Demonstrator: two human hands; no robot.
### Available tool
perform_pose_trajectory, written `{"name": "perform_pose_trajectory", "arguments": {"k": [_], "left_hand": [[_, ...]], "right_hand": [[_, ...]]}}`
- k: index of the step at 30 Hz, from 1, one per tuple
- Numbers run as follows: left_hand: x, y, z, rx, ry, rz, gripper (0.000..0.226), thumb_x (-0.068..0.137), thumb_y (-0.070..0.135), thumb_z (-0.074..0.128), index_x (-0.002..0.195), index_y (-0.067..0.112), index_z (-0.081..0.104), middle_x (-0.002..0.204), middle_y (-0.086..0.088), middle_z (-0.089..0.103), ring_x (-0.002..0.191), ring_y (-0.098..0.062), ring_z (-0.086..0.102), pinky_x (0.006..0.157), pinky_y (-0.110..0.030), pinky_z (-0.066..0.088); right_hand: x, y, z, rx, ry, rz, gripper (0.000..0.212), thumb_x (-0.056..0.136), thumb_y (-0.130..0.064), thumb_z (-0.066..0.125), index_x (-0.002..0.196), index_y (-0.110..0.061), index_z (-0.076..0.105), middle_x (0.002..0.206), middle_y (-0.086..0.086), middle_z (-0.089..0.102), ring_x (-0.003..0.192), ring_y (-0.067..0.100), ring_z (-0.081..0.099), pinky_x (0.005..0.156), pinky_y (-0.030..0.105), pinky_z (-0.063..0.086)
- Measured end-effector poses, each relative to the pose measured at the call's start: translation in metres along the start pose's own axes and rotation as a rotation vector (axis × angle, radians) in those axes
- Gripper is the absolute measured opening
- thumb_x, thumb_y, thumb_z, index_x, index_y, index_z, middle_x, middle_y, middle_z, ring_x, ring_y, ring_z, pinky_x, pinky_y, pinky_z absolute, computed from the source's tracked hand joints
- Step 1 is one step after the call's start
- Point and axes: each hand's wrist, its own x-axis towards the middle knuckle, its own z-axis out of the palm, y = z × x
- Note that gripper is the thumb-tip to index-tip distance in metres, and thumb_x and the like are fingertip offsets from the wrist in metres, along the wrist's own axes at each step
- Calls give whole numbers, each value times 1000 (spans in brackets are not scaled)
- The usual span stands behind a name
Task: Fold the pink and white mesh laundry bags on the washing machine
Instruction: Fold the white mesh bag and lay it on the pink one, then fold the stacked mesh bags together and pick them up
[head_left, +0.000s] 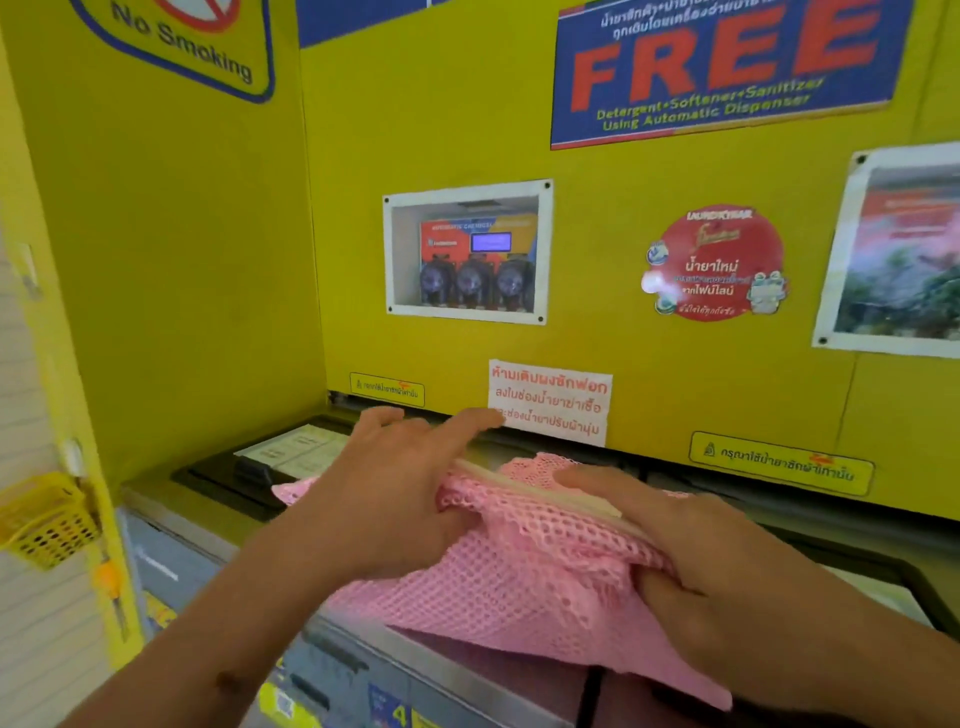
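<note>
A pink mesh laundry bag (524, 582) with a pale zipper strip lies bunched on top of the washing machine (208, 525), one corner hanging over the front edge. My left hand (395, 493) lies on the bag's left part, fingers stretched toward the back wall and thumb tucked under a fold. My right hand (691, 551) grips the bag's right side, fingers on top along the zipper and thumb beneath the mesh. No white bag is in view.
A yellow wall (623, 166) with signs and a dispenser window (467, 254) rises directly behind the machine. A yellow side panel (171, 260) closes off the left, with a small yellow basket (47, 519) hanging on it. A black lid panel (234, 473) lies at the machine's back left.
</note>
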Motion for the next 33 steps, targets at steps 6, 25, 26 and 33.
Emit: {"name": "perform_pose_trajectory", "arguments": {"k": [6,25,26,33], "left_hand": [[79,1,37,-137,25,0,67,84,42,62,143,42,30,128,14,58,123,-15,46,114,-40,20],[105,36,173,-180,-428,-357,64,84,63,28,144,39,29,155,-5,26,142,-30,20,112,-61,12],[105,35,174,-175,-446,-342,64,86,63,27,146,40,25,157,-4,22,143,-30,17,112,-61,10],[89,0,178,-141,-464,-111,68,88,73,18,150,47,10,163,8,11,148,-17,8,119,-49,5]], "right_hand": [[36,49,-2,65,168,99,58,91,-10,49,130,-51,35,127,-20,63,105,6,63,92,36,54],[81,169,66,-251,-153,488,54,94,-50,32,147,-46,26,161,-6,21,149,22,14,118,52,9],[80,176,67,-224,-253,561,56,95,-56,28,150,-46,20,164,-5,14,150,23,9,118,55,5],[87,170,57,-476,-153,696,51,91,-42,38,140,-27,39,143,6,47,128,29,47,107,52,32]]}}
